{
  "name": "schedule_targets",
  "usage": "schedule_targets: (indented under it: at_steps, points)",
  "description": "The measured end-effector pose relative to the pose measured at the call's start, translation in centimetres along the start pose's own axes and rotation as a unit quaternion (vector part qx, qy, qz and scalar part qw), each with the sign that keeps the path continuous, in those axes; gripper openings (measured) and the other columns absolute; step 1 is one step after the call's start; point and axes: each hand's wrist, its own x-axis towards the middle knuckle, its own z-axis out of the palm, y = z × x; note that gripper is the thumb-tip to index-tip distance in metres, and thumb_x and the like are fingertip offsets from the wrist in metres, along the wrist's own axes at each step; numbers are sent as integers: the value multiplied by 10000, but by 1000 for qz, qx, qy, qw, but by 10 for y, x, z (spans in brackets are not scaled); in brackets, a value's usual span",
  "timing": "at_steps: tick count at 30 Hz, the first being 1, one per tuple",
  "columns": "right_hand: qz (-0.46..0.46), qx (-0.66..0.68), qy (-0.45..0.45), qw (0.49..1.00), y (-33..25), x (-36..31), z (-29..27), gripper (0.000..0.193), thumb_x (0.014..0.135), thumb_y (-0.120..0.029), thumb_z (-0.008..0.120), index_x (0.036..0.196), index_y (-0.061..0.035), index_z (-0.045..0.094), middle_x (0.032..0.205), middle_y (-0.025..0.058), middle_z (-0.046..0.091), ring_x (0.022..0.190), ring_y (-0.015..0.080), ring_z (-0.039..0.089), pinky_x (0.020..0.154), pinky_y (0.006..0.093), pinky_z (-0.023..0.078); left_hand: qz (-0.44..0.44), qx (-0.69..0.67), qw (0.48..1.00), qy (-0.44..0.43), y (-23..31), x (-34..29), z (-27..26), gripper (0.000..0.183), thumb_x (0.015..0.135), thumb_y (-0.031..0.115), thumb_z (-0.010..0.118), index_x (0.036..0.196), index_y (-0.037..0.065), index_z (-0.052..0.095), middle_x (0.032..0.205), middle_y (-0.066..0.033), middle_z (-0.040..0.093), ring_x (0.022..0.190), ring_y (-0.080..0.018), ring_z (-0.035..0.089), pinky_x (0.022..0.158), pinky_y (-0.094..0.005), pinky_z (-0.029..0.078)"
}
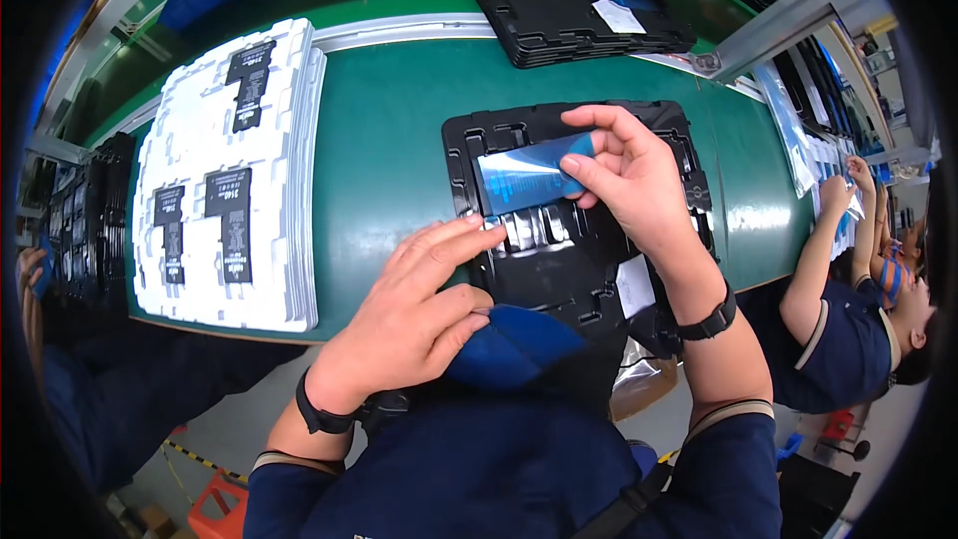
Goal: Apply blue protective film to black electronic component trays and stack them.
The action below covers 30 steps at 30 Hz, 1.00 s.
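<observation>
My right hand point(627, 172) pinches the right end of a glossy blue rectangular panel point(531, 178) between thumb and fingers. The panel is tilted and reflects the light above a black moulded plastic tray point(549, 284). My left hand point(414, 289) is open, its fingers stretched towards the panel's lower left corner, with the fingertips over the tray's left edge. Whether they touch the panel I cannot tell. Below the left thumb shows a dark blue piece point(514, 344) whose kind is unclear. A white paper label point(635, 285) lies on the tray's lower right part.
At the left on the green table point(374, 170) stands a stack of white moulded trays point(205, 155) holding several black batteries point(237, 225). Stacked black trays point(569, 10) lie at the back. On the right, a co-worker point(833, 324) sits close by, beside a metal frame post point(788, 35).
</observation>
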Motion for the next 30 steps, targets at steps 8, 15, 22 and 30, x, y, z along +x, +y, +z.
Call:
schedule_targets:
  at_steps: [8, 15, 22, 30]
  points:
    - [29, -40, 9, 999, -4, 2, 6, 356, 868, 24, 665, 1205, -38, 569, 892, 9, 665, 704, 27, 620, 564, 168, 485, -30, -41, 997, -51, -13, 3, -4, 122, 763, 127, 723, 813, 66, 630, 1327, -144, 561, 1298, -359, 459, 1030, -494, 381]
    - [34, -45, 33, 998, -4, 1, 8, 332, 860, 32, 674, 1174, -45, 598, 903, 5, 666, 694, 11, 606, 561, 160, 473, -32, -63, 997, -29, -15, 3, -5, 117, 762, 90, 722, 832, 57, 634, 1306, -170, 534, 1294, -384, 453, 1030, -492, 389]
    - [21, -52, 29, 998, -4, -1, 9, 319, 854, 42, 671, 1155, -47, 613, 885, -2, 656, 679, 6, 598, 580, 159, 481, -48, -37, 998, 12, -14, 2, -2, 122, 763, 84, 712, 812, 31, 614, 1219, -196, 558, 1258, -419, 482, 1019, -483, 391]
    - [2, -65, 33, 997, -2, -1, 9, 295, 843, 46, 676, 1121, -39, 628, 842, 2, 648, 661, 13, 606, 584, 163, 477, -52, -29, 998, 7, -14, 3, -1, 110, 773, 74, 700, 814, 26, 610, 1211, -197, 561, 1239, -410, 504, 1007, -469, 413]
